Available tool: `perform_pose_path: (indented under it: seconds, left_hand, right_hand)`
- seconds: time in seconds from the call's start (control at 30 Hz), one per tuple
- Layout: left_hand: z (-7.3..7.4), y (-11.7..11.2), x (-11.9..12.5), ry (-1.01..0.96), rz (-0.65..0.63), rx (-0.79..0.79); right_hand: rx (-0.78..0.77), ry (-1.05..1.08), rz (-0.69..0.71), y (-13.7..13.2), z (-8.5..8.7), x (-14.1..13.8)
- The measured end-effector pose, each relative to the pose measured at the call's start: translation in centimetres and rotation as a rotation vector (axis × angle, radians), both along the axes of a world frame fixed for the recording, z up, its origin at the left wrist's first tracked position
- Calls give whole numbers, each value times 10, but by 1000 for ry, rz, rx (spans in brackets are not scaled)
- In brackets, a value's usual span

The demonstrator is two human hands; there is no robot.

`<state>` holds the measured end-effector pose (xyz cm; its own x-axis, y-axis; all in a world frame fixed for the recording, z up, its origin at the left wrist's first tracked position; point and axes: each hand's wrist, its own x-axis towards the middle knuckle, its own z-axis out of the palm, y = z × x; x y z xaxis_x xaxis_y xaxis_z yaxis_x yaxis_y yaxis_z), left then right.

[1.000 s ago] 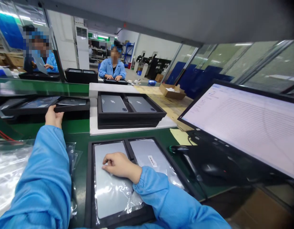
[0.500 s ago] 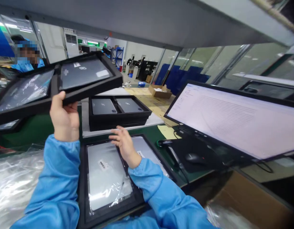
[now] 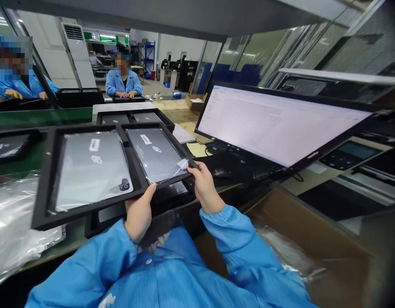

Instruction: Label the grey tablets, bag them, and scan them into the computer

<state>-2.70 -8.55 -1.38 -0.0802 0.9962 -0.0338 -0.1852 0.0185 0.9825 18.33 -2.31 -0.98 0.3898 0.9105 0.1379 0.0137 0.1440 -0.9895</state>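
Observation:
Both my hands hold up a black foam tray [image 3: 133, 160] with two compartments, tilted toward me. In its left compartment lies a silver tablet [image 3: 88, 179] in clear film, its camera at the lower right corner. The right compartment holds a darker grey wrapped tablet [image 3: 157, 152] with white labels. My left hand [image 3: 140, 214] is closed on the tray's near edge, thumb on top. At the right near corner, my right hand [image 3: 205, 186] pinches the rim. Beneath is another black tray [image 3: 91, 224], mostly hidden by the held one.
Behind stands a stack of black trays [image 3: 167, 119] with tablets. A monitor [image 3: 281, 124] is at the right, with a cardboard box [image 3: 325, 239] below it. Clear plastic bags [image 3: 18, 226] lie at the left. Two co-workers in blue [image 3: 123, 81] sit beyond.
The held tray has come down and right, from the upper left to in front of me. My right hand, open before, has taken hold of its right corner. The view has shifted.

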Motion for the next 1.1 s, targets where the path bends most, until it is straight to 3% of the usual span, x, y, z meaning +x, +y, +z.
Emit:
perform_pose_path:
  seconds: [0.07, 0.13, 0.23, 0.3, 0.37, 0.43, 0.5, 0.57, 0.6, 0.7, 0.8, 0.9, 1.0, 1.07, 1.1]
  left_hand:
    - [-6, -6, 12, -191, 143, -55]
    - [-12, -16, 17, -319, 147, -175]
    - [-18, -39, 7, -358, -61, -368]
    - [-17, -56, -14, -261, -253, -461]
    - [-12, -69, -45, -20, -333, -401]
    - [-6, -72, -84, 286, -118, -120]
    - [-2, -66, -122, 511, 260, 174]
    - [-2, -54, -152, 558, 502, 189]
    - [-4, -48, -162, 530, 515, 107]
    - [-12, -38, -177, 433, 373, -130]
    - [-13, -36, -179, 479, 254, -173]
    - [9, -31, -182, 529, 220, -177]
    - [53, -6, -185, 533, 352, -9]
    - [77, 27, -188, 437, 381, 186]
    - [83, 46, -189, 385, 360, 260]
  right_hand:
    - [21, -117, -53, -5, -22, 8]
    - [52, -164, -6, -10, -35, 13]
    - [43, -172, 100, -17, -46, 16]
    - [31, -269, 45, -19, -51, 19]
    - [16, -409, -61, -20, -56, 22]
    - [-54, -465, -67, -19, -63, 25]
    - [-124, -415, -1, -18, -71, 27]
    - [-134, -360, 34, -16, -78, 27]
    - [-120, -341, 28, -15, -81, 27]
    - [-86, -294, 5, -15, -88, 27]
    - [-85, -296, -1, -17, -89, 30]
    - [-4, -436, -70, -19, -76, 45]
    - [53, -605, -270, -6, -45, 69]
    - [-113, -590, -292, 12, -23, 82]
    - [-228, -520, -229, 22, -15, 85]
